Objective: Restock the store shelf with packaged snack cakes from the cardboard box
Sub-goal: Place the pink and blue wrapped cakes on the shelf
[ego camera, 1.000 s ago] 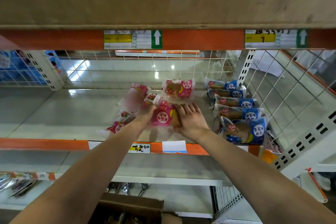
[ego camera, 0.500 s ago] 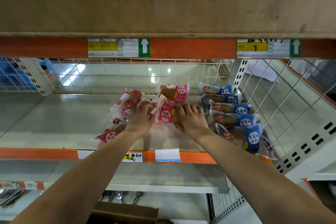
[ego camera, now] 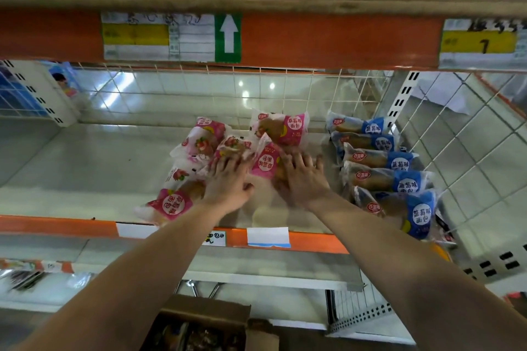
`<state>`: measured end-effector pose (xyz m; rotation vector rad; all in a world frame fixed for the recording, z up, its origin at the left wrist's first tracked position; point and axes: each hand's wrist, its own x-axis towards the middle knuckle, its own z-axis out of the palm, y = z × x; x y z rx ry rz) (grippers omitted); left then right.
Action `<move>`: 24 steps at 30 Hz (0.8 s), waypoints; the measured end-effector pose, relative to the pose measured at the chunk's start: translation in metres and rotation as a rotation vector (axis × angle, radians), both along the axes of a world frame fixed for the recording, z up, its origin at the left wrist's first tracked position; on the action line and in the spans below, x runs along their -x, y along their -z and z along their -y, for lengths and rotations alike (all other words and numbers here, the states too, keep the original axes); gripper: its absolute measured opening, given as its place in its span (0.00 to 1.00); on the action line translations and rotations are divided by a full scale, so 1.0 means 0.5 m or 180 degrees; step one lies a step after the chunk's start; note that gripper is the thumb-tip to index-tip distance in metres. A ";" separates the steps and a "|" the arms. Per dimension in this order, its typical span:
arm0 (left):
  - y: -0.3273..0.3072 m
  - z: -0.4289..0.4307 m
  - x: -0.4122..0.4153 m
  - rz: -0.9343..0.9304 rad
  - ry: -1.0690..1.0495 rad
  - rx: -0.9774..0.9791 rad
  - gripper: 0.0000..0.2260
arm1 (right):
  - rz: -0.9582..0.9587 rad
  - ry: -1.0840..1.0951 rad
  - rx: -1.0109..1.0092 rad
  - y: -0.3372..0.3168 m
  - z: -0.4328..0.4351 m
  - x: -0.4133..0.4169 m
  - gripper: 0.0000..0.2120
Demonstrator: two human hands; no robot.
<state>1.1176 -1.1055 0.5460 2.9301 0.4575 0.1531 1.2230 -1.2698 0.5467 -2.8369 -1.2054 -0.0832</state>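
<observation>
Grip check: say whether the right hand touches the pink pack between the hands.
Touching. The head view shows the right hand lying on the pink pack, covering its right end.

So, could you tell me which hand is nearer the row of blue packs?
Right. The right hand rests on a pink pack just left of the blue packs; the left hand lies farther left, on other pink packs.

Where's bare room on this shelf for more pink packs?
Widest bare patch: the left half of the shelf, between the white upright and the pink packs. A smaller one lies by the orange front edge, between pink and blue packs. Crowded: the middle under left hand and right hand, and the right end.
</observation>
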 end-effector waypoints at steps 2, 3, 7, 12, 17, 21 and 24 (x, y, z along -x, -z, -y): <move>0.001 0.000 -0.001 0.0013 0.0024 0.0013 0.34 | -0.0117 0.0028 0.0062 0.008 0.000 -0.003 0.36; 0.001 -0.002 -0.001 0.0006 0.0028 0.0016 0.34 | -0.0180 0.0051 0.0080 0.009 -0.001 -0.004 0.37; -0.003 -0.006 0.002 -0.0025 0.0042 0.0027 0.33 | -0.0446 0.0139 0.0270 -0.002 -0.003 -0.011 0.40; -0.014 -0.004 0.004 -0.0175 0.0056 0.0111 0.32 | -0.0244 0.0238 0.0383 -0.011 -0.003 0.004 0.38; -0.021 0.001 0.011 -0.0190 0.0065 0.0138 0.21 | -0.0417 0.0332 0.0009 -0.020 0.001 0.018 0.37; -0.026 0.007 0.024 -0.0126 0.0161 0.0419 0.18 | -0.0726 0.0358 -0.0774 -0.045 0.011 0.042 0.35; -0.052 0.022 0.030 0.0146 0.0022 0.0802 0.17 | -0.0690 0.0362 -0.1165 -0.071 0.011 0.062 0.32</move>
